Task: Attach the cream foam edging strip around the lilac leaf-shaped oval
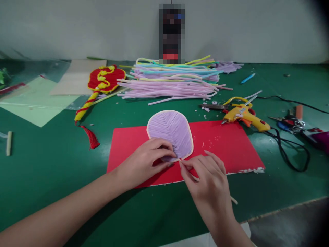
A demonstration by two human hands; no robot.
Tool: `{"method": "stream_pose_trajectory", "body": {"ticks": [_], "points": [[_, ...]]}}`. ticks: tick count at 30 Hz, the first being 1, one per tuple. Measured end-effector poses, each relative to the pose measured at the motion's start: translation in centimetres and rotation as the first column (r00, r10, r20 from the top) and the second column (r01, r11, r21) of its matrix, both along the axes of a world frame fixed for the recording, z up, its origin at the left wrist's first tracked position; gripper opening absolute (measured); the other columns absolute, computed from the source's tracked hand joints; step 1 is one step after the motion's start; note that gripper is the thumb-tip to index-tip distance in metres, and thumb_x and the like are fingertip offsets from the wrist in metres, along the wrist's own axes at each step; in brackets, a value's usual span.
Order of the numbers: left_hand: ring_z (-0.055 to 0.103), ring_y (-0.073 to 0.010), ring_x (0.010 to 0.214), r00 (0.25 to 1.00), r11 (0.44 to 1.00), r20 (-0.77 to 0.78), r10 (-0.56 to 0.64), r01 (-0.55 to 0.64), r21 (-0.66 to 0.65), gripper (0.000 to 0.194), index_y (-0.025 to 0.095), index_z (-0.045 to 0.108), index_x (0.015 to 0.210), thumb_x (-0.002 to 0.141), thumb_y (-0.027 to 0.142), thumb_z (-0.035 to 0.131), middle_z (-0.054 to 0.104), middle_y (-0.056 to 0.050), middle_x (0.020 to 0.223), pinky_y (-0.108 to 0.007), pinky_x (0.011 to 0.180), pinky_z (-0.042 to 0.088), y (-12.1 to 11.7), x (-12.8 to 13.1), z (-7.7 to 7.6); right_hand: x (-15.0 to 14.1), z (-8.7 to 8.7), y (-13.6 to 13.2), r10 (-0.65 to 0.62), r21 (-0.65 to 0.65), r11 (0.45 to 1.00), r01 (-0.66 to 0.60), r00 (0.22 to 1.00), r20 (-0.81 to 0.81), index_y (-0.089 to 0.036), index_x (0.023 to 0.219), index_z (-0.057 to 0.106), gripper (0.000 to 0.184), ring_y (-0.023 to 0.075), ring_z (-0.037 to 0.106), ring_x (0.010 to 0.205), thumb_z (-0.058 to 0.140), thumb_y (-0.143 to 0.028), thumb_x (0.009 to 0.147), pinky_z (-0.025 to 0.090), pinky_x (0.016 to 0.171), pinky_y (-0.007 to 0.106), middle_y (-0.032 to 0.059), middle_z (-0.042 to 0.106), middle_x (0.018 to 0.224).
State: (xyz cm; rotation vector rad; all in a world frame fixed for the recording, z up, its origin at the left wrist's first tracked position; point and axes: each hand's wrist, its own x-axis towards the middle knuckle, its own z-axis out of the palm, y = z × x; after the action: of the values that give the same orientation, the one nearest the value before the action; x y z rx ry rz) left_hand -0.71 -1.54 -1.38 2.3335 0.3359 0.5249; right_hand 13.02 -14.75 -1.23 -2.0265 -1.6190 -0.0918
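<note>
A lilac fan-shaped piece (170, 132) with a cream border lies on a red sheet (226, 144) on the green table. My left hand (145, 161) rests on the fan's lower left edge, fingers curled and pressing it down. My right hand (208, 178) pinches a thin cream stick (195, 178) at the fan's bottom tip; the stick's far end pokes out below the hand.
A yellow glue gun (245, 116) with a black cord lies right of the fan, scissors (213, 107) beside it. A pile of pastel pipe cleaners (174, 80) sits behind. A red and yellow fan with tassel (102, 82) lies at left. Keys and tools (293, 123) are far right.
</note>
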Motion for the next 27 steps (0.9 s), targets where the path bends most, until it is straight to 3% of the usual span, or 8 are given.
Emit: {"method": "stream_pose_trajectory", "body": {"ticks": [8, 14, 21, 27], "points": [[0.058, -0.0150, 0.098, 1.000, 1.000, 0.004, -0.009, 0.009, 0.001, 0.012, 0.018, 0.066, 0.097, 0.087, 0.017, 0.059, 0.064, -0.005, 0.102, -0.028, 0.085, 0.050, 0.0, -0.1, -0.3, -1.3, -0.3, 0.1, -0.118, -0.020, 0.993, 0.118, 0.992, -0.048, -0.022, 0.067, 0.052, 0.017, 0.0168, 0.052, 0.063, 0.053, -0.017, 0.083, 0.041, 0.079, 0.037, -0.0002, 0.055, 0.060], [0.058, -0.0152, 0.099, 1.000, 1.000, 0.011, -0.002, 0.003, -0.008, 0.013, 0.018, 0.065, 0.098, 0.087, 0.016, 0.059, 0.063, -0.005, 0.102, -0.029, 0.085, 0.050, -0.1, -0.1, -0.1, -1.7, -0.4, 0.3, -0.146, -0.012, 0.989, 0.145, 0.988, -0.045, -0.022, 0.067, 0.052, 0.016, 0.0172, 0.052, 0.064, 0.053, -0.015, 0.081, 0.040, 0.082, 0.038, 0.0005, 0.056, 0.061], [0.058, -0.0153, 0.099, 1.000, 1.000, 0.013, -0.014, 0.014, -0.008, 0.014, 0.018, 0.065, 0.099, 0.087, 0.016, 0.059, 0.063, -0.006, 0.103, -0.028, 0.085, 0.050, -0.1, -0.2, -0.3, -1.7, 0.0, -0.3, -0.157, -0.075, 0.986, 0.149, 0.981, -0.112, -0.022, 0.077, 0.057, 0.009, 0.0167, 0.056, 0.064, 0.054, -0.021, 0.086, 0.035, 0.071, 0.033, -0.0009, 0.061, 0.067], [0.058, -0.0149, 0.099, 1.000, 1.000, 0.028, -0.004, 0.004, -0.002, 0.014, 0.017, 0.066, 0.098, 0.086, 0.017, 0.060, 0.063, -0.006, 0.102, -0.027, 0.086, 0.049, 0.0, -0.1, -0.5, -1.8, -0.3, -0.6, -0.181, -0.134, 0.977, 0.168, 0.979, -0.091, -0.021, 0.069, 0.049, 0.018, 0.0156, 0.052, 0.059, 0.051, -0.024, 0.086, 0.030, 0.065, 0.030, -0.0017, 0.057, 0.063]]}}
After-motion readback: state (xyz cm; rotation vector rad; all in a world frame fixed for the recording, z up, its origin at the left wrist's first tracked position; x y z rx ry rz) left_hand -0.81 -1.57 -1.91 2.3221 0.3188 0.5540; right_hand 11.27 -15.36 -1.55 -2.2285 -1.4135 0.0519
